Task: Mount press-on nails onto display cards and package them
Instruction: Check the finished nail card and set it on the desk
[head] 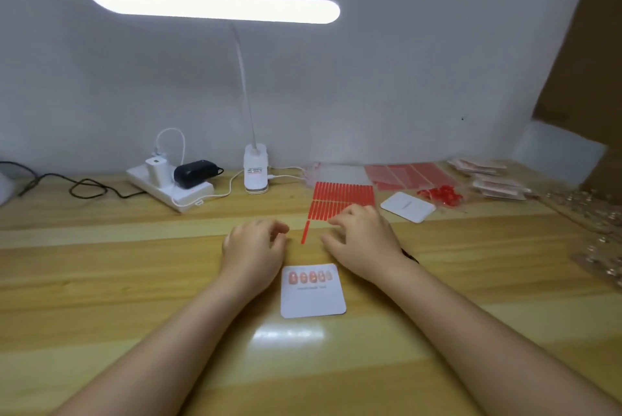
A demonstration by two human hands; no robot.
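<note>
A white display card (313, 297) lies on the wooden desk between my forearms, with several pink press-on nails (309, 277) in a row along its top. Just beyond it sits a sheet of red adhesive strips (340, 196), with one strip (304, 232) hanging off its near left corner. My left hand (254, 247) hovers left of that strip, fingers curled and apart. My right hand (365, 237) rests on the sheet's near edge with fingers bent; what its fingertips touch is hidden. Neither hand visibly holds anything.
A second blank white card (408, 207) lies to the right, by a pile of red bits (441, 195), red sheets (409, 175) and packaged sets (494, 180). A lamp base (255, 168) and power strip (168, 188) with cables stand at the back. Clear trays (595, 234) sit far right.
</note>
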